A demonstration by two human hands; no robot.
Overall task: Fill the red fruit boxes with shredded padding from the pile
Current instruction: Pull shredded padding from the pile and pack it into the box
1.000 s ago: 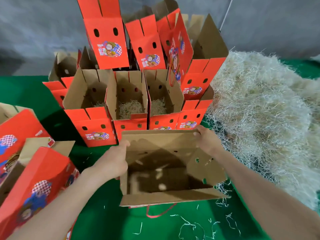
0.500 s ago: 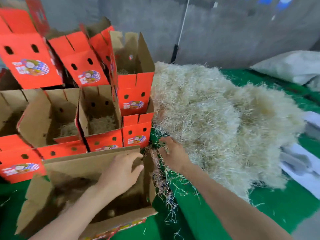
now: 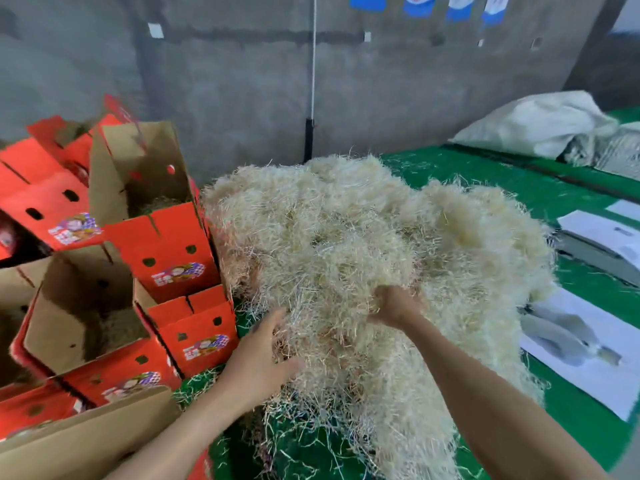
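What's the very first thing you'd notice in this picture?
The huge fluffy pile of shredded padding fills the middle of the green table, pale and straw-like. Two bare arms reach into its near side: the right hand grips a clump, while the left hand presses against it. On the left stand bright red fruit boxes, open at the top, some with padding inside.

Fingertips of the left hand (image 3: 256, 362) and right hand (image 3: 394, 306) lie buried in the padding pile (image 3: 363, 237); left of it, the nearest box (image 3: 79, 441) is cropped.
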